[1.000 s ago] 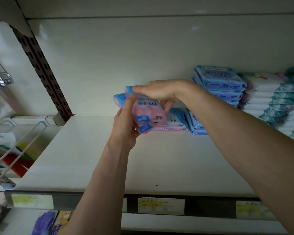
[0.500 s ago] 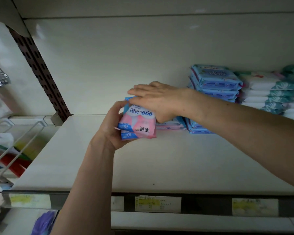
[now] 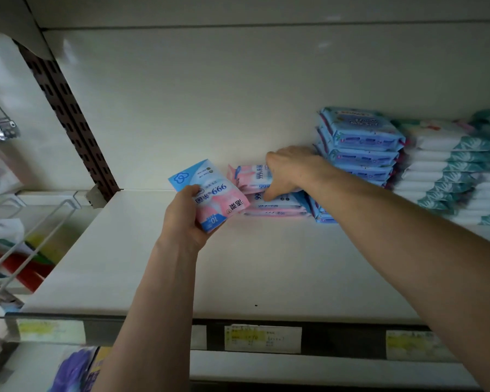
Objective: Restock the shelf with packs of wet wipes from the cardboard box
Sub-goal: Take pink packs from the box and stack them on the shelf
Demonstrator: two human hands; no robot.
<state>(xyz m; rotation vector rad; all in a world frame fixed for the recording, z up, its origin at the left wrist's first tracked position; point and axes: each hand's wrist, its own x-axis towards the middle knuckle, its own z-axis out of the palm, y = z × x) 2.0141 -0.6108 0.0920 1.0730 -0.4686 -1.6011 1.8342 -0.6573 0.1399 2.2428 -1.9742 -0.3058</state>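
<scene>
My left hand (image 3: pixel 186 219) grips a pink and blue pack of wet wipes (image 3: pixel 210 190), tilted, above the white shelf (image 3: pixel 153 267). My right hand (image 3: pixel 290 172) reaches further back and holds another pink pack (image 3: pixel 251 176) on top of a low pile of the same packs (image 3: pixel 275 206) at the back of the shelf. The fingers curl round that pack's right end and hide part of it. The cardboard box is out of sight.
Right of the pink pile stands a stack of blue packs (image 3: pixel 357 145), then tall stacks of white and teal packs (image 3: pixel 447 176). A brown slotted upright (image 3: pixel 68 114) bounds the shelf on the left, with a wire rack (image 3: pixel 26 224) beyond. Price labels (image 3: pixel 262 339) line the front edge.
My right hand took one pack from the left hand's bundle and carried it right and back onto the pile. The left hand stays in place with the other pack.
</scene>
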